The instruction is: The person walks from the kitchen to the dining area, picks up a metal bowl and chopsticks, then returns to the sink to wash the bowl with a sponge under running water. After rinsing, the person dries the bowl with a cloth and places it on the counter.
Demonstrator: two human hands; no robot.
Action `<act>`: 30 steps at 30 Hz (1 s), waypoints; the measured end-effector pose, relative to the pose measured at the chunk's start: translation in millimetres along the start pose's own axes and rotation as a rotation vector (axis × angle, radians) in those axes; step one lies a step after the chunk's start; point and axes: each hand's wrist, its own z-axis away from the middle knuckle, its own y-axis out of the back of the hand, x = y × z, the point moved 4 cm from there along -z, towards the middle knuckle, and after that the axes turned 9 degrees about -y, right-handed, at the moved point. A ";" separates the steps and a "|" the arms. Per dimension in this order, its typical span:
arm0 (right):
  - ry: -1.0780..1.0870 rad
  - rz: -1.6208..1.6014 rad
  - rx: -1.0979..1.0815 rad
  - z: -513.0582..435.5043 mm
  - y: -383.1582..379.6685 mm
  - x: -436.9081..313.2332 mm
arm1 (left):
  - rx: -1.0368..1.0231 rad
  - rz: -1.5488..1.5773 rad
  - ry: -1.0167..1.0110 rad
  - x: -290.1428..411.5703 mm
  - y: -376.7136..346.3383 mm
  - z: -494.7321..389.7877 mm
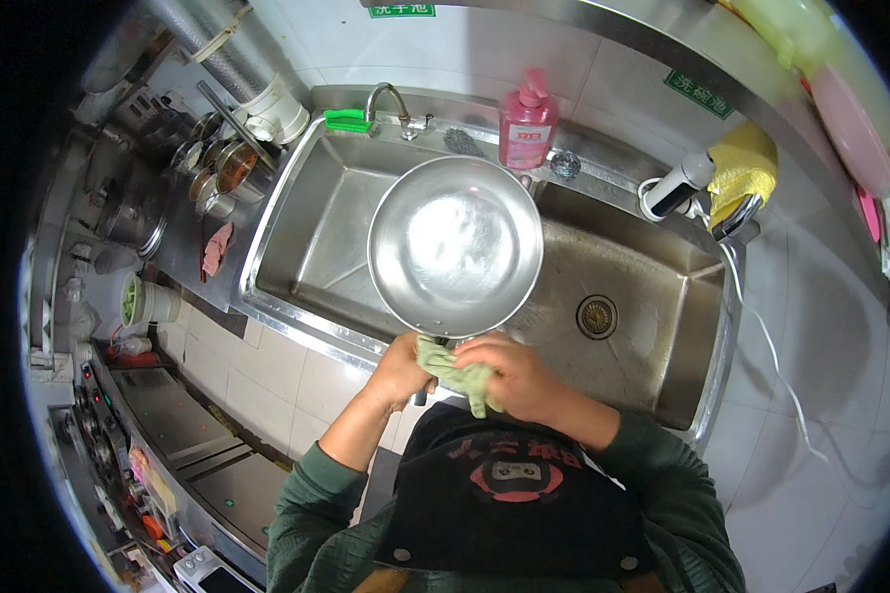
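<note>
A shiny metal frying pan [456, 248] is held over the divider of a two-basin stainless steel sink [319, 222], its inside facing up. My left hand [403, 372] grips the pan's dark handle [420, 397], which points back toward my apron; most of the handle is hidden by fingers and cloth. In my right hand [515, 374] is a crumpled pale green cloth [456, 370], pressed around the handle close to the pan's rim. The right hand's fingers look slightly blurred.
Along the sink's back ledge are a green brush [348, 121], a tap [389, 104], steel wool [566, 165] and a pink pump bottle [528, 126]. A yellow cloth [742, 167] hangs over a second tap at right. Metal pots [241, 170] crowd the counter at left.
</note>
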 end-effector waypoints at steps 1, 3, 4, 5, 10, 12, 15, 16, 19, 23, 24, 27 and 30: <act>-0.096 -0.161 0.014 5.0 5.5 2.4 | -0.008 0.073 0.012 -0.8 0.1 0.8; -0.299 -0.672 0.107 17.8 25.6 7.6 | -0.023 0.229 0.037 -2.9 0.6 3.2; -0.291 -0.914 0.206 21.4 36.7 6.8 | -0.123 0.401 -0.043 0.9 -2.7 2.6; -0.271 -0.980 0.271 22.4 47.1 4.9 | -0.153 0.527 -0.013 -0.3 -3.7 4.4; -0.098 -1.070 0.503 8.5 66.5 -13.6 | -0.449 1.050 -0.013 0.2 -18.4 11.3; 0.056 -0.519 0.516 -3.6 54.1 -32.5 | -0.507 1.128 0.043 -1.7 -24.9 10.6; 0.249 0.362 0.279 -29.1 17.3 -56.2 | -0.531 1.014 -0.024 0.8 -30.3 11.6; 0.315 0.580 0.233 -40.9 8.9 -59.7 | -0.435 0.940 -0.020 -1.1 -30.8 14.8; 0.373 0.792 0.199 -73.2 8.2 -68.6 | -0.489 0.869 0.011 6.8 -36.6 14.0; 0.307 0.713 0.214 -123.5 40.4 -80.3 | -0.465 0.773 0.067 12.0 -35.0 17.3; 0.149 0.665 0.135 -140.6 50.9 -76.6 | -0.438 0.762 0.056 12.0 -34.6 19.5; -0.194 0.362 -0.293 -188.0 95.7 -61.9 | -0.543 0.811 0.018 14.2 -32.9 28.4; -0.366 0.046 -0.276 -181.8 119.4 -31.0 | -0.674 0.906 -0.006 14.0 -28.7 39.0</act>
